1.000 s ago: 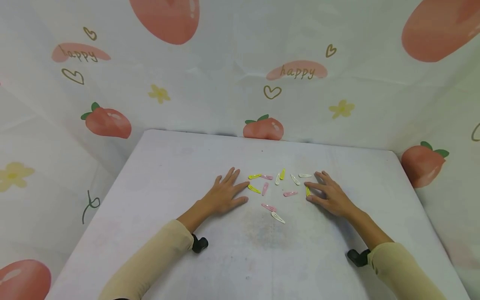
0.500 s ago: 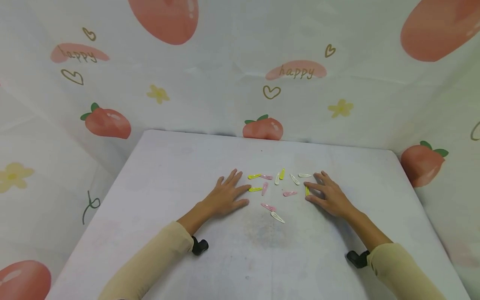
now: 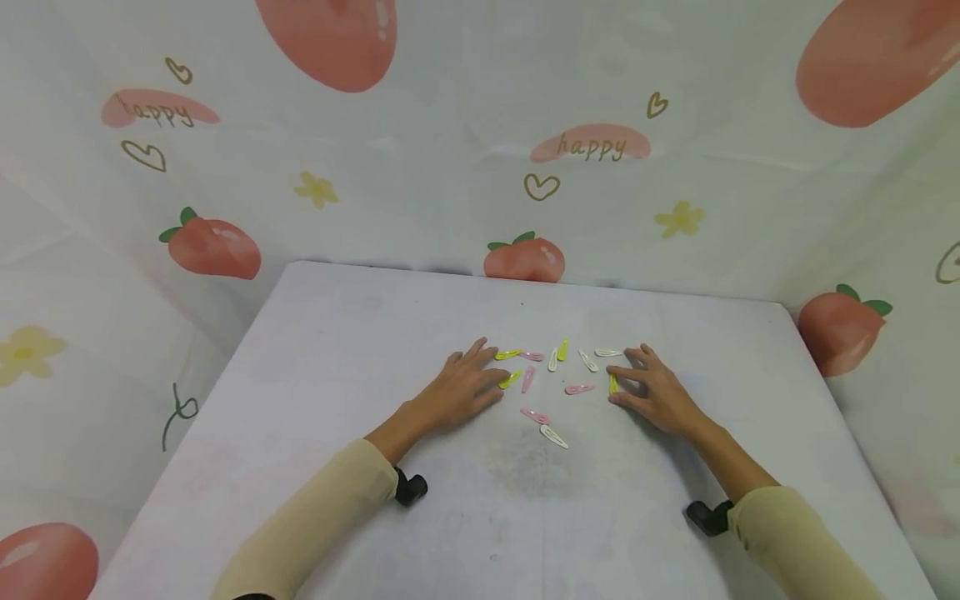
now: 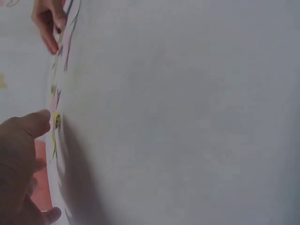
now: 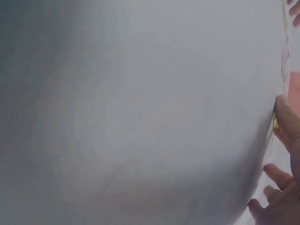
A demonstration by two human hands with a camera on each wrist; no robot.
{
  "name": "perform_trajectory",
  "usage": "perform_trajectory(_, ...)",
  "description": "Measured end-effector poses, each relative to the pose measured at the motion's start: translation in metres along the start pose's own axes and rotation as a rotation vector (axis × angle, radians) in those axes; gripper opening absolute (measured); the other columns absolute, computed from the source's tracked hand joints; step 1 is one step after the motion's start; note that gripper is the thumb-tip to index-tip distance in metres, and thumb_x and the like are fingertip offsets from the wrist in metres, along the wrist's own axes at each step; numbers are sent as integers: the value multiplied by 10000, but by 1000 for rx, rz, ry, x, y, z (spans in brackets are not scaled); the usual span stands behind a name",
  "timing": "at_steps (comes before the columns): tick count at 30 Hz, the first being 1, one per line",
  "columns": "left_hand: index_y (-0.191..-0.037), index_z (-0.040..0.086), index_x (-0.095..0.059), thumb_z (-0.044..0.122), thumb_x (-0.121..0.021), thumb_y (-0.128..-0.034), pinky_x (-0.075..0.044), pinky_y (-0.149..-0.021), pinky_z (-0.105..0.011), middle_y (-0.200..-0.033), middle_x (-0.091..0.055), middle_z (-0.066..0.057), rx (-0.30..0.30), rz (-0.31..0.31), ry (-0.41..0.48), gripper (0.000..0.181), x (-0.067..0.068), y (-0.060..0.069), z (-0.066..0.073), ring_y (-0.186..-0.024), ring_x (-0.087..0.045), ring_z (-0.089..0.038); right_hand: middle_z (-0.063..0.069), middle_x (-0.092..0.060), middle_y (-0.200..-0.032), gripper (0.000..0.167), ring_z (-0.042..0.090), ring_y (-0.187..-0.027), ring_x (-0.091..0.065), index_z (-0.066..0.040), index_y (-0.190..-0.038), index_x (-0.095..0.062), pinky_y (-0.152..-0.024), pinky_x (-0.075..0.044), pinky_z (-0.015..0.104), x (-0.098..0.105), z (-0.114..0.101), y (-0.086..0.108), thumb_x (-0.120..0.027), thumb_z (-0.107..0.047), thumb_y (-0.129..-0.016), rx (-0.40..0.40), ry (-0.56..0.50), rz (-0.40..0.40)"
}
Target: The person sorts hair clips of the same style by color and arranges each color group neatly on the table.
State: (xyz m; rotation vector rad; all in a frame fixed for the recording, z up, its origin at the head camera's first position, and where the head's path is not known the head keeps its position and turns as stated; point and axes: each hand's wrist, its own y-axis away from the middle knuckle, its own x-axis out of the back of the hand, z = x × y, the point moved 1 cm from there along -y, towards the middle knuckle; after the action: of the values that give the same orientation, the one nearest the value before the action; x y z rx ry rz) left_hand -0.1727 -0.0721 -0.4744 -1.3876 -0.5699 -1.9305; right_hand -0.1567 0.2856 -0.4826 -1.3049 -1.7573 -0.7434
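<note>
Several small yellow, pink and white snap hair clips lie on the white table. In the head view my left hand (image 3: pixel 462 388), fingers spread, touches a yellow hair clip (image 3: pixel 512 380) with its index fingertip; the thumb lies just nearer. Beyond that, another yellow clip (image 3: pixel 508 355) meets a pink clip (image 3: pixel 532 357). At the right of the group, my right hand (image 3: pixel 656 391) pinches a yellow clip (image 3: pixel 613 384) at its two ends between thumb and index finger. The right wrist view shows the thumb (image 5: pixel 287 117) by a bit of yellow. The left wrist view shows the clips edge-on.
Between the hands lie a pink clip (image 3: pixel 528 379), a white clip (image 3: pixel 587 361) and another pink clip (image 3: pixel 579 389). Closer in, a white clip (image 3: pixel 554 437) touches a pink one (image 3: pixel 535 416). A patterned cloth (image 3: pixel 420 167) hangs behind the table (image 3: pixel 360 308).
My left hand has shifted right. The yellow clip at its index finger has turned, its narrow end swinging from near right to far right. My right hand stays at its clip.
</note>
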Motion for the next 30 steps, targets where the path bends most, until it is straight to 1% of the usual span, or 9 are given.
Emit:
perform_trajectory(2, -1399, 222, -589, 321, -548, -1025, -265, -1113, -616, -1566, -361, -144, 1, -10, 7, 389, 0, -6, -3, -1510, -146, -343, 282, -384, -1498, 551, 493, -1463, -147, -53, -1297, -660, -1086, -198, 717, 0, 0, -1, -806, -306, -830, -19, -12, -4)
perform_trajectory(8, -1478, 296, -499, 336, -560, -1019, -195, -1154, -610, -1628, -236, -136, 16, -128, 11, 465, 4, -17, -13, -1527, -49, -323, 274, -375, -1505, 547, 498, -1457, -159, -52, -1302, -656, -1091, -187, 716, -3, 1, -2, -809, -274, -826, -28, -29, -6)
perform_trajectory(10, -1484, 293, -491, 345, -584, -1005, -184, -1156, -613, -1629, -225, -148, 13, -140, 22, 490, 5, -19, -15, -1527, -45, -332, 276, -375, -1503, 543, 501, -1453, -169, -52, -1301, -656, -1089, -193, 716, -3, 1, -2, -808, -269, -828, -21, -28, -3)
perform_trajectory(15, -1488, 287, -485, 381, -622, -978, -164, -1158, -619, -1625, -223, -168, 9, -129, 35, 536, 6, -24, -15, -1525, -50, -341, 275, -387, -1496, 539, 501, -1447, -190, -51, -1295, -661, -1090, -206, 709, -2, 1, 0, -813, -260, -821, -17, -15, 9)
perform_trajectory(19, -1483, 290, -493, 399, -632, -967, -162, -1159, -617, -1625, -229, -162, 17, -130, 29, 545, 6, -25, -13, -1526, -52, -336, 275, -388, -1496, 545, 499, -1446, -198, -50, -1296, -660, -1091, -213, 704, -2, 1, 0, -814, -265, -820, -15, -16, 10)
perform_trajectory(23, -1465, 245, -523, 407, -646, -958, -179, -1155, -619, -1619, -248, -159, 20, -115, 24, 547, 5, -26, -12, -1523, -69, -344, 275, -391, -1494, 546, 498, -1443, -205, -52, -1298, -659, -1090, -218, 702, -2, 2, -1, -813, -269, -820, -8, -13, 12)
perform_trajectory(26, -1443, 186, -549, 410, -655, -953, -207, -1151, -608, -1613, -269, -149, 8, -88, 17, 548, 4, -25, -13, -1522, -87, -338, 275, -398, -1491, 543, 499, -1442, -210, -53, -1295, -661, -1090, -217, 703, -2, 2, 0, -815, -263, -818, -5, -10, 16)
perform_trajectory(30, -1384, 121, -603, 404, -689, -932, -272, -1124, -592, -1583, -335, -146, -16, -27, 15, 540, 5, -22, -17, -1513, -141, -338, 276, -394, -1492, 546, 499, -1440, -211, -53, -1298, -659, -1087, -215, 708, -2, 2, 0, -814, -269, -821, -5, -11, 14)
